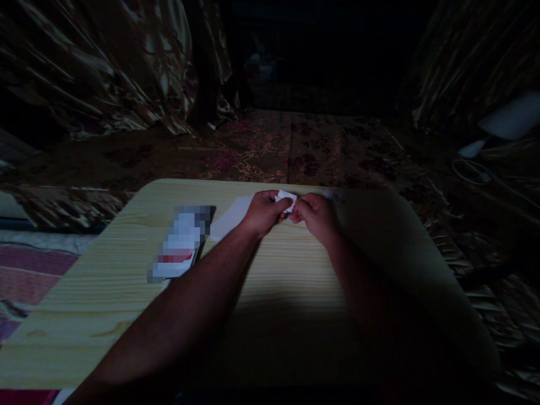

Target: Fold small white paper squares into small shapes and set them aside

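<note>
You're reaching forward | left hand (262, 214) — pinching a small white paper (287, 194) | right hand (317, 215) — curling beside it (can't tell its grip)

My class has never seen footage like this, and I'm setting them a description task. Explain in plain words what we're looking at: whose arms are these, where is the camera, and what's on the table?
There is no machine here: the arms belong to a person working bare-handed. The single picture comes from a camera worn on that person's head, looking forward and down, so the arms reach away from us.

The left hand holds a small white piece, which looks like folded paper, under its thumb. The right hand has its fingertips at the piece's edge; whether they pinch it is unclear.

On the wooden table, a white sheet lies beside the left hand. Further left is an object blurred into squares, so I can't name it.
</note>
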{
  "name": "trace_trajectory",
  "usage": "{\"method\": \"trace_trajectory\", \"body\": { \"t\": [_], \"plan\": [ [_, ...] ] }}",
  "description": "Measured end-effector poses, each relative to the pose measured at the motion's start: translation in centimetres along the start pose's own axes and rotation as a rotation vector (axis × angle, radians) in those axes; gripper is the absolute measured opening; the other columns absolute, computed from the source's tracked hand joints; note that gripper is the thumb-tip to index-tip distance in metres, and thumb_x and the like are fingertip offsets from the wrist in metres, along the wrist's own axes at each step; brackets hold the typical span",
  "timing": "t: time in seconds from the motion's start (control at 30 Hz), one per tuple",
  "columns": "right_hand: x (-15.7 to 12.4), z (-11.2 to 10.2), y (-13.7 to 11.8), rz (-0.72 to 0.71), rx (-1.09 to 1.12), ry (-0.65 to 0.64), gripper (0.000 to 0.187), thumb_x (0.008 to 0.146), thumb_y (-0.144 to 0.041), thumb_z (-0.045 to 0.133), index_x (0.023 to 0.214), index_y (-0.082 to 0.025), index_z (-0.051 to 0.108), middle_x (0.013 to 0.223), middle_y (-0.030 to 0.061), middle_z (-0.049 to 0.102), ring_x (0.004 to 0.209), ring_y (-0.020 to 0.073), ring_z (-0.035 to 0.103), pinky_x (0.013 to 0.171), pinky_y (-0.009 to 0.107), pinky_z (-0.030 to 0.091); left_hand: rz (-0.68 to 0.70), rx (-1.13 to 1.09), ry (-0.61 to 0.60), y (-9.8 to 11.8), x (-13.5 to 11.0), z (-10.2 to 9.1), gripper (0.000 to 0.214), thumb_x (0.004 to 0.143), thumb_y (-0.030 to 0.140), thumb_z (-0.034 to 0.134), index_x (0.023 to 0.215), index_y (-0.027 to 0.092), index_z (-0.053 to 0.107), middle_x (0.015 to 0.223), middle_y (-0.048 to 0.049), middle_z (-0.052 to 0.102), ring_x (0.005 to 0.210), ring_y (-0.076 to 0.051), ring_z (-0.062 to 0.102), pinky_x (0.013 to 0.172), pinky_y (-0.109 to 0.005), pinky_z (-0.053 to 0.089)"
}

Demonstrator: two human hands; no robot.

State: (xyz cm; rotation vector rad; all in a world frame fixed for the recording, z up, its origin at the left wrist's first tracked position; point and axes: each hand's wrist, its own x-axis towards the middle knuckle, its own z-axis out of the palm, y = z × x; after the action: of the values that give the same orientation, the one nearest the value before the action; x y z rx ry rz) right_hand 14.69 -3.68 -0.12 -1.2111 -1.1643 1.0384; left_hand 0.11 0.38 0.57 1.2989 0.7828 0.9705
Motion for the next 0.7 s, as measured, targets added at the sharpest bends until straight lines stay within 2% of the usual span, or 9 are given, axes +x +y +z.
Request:
{"method": "trace_trajectory", "body": {
  "t": [0.47, 0.7],
  "plan": [
    [-0.16, -0.05, -0.58, 0.034, 0.068, 0.059, 0.018, 0.075, -0.037, 0.065, 0.077, -0.019, 0.061, 0.06, -0.0017, 0.065, 0.052, 0.0123, 0.063, 0.049, 0.022, 0.052, -0.023, -0.02, 0.042, 0.23, -0.08, 0.14, 0.023, 0.072, 0.034, 0.075, 0.068, 0.015, 0.062, 0.051, 0.0024, 0.055, 0.042, -0.006, 0.041, 0.043, -0.022, 0.027],
    [-0.24, 0.14, -0.84, 0.026, 0.009, 0.061, 0.016, 0.073, -0.034, 0.065, 0.076, -0.019, 0.06, 0.054, -0.0034, 0.062, 0.049, 0.0112, 0.058, 0.05, 0.023, 0.05, -0.018, 0.077, 0.017, 0.24, -0.28, 0.19, 0.023, 0.073, 0.035, 0.075, 0.072, 0.014, 0.065, 0.05, 0.0032, 0.053, 0.042, -0.005, 0.037, 0.043, -0.022, 0.024]
  ]
}}
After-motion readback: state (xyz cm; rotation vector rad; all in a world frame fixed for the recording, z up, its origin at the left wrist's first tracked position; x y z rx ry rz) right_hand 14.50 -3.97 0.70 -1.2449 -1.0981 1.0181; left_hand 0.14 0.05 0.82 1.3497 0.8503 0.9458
